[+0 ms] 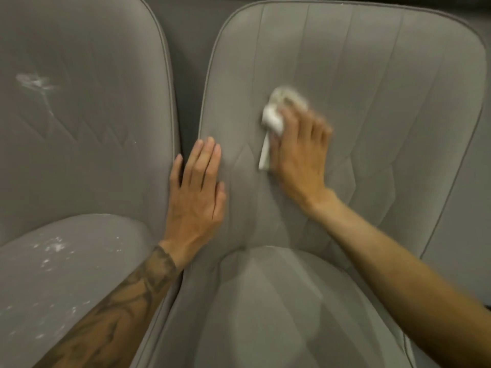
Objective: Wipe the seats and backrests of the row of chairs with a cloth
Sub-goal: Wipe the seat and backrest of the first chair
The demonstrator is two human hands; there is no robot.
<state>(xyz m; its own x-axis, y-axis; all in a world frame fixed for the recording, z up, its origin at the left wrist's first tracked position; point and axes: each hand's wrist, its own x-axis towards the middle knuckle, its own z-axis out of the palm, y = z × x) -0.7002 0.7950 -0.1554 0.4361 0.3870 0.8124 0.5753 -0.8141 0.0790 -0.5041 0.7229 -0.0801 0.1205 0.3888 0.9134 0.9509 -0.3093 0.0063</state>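
Note:
Two grey padded chairs stand side by side. My right hand [300, 150] presses a crumpled white cloth [276, 112] flat against the backrest [372, 83] of the right chair; the hand and cloth are blurred. My left hand [198, 192] lies flat with fingers together on the left edge of that same backrest, holding nothing. The right chair's seat [265, 309] is below my arms. The left chair's backrest [79, 102] and seat [66, 274] carry white specks and smears.
A narrow dark gap [183, 144] separates the two backrests. Part of a third grey chair [467, 208] shows at the right edge. A dark wall or panel [186, 35] runs behind the chairs.

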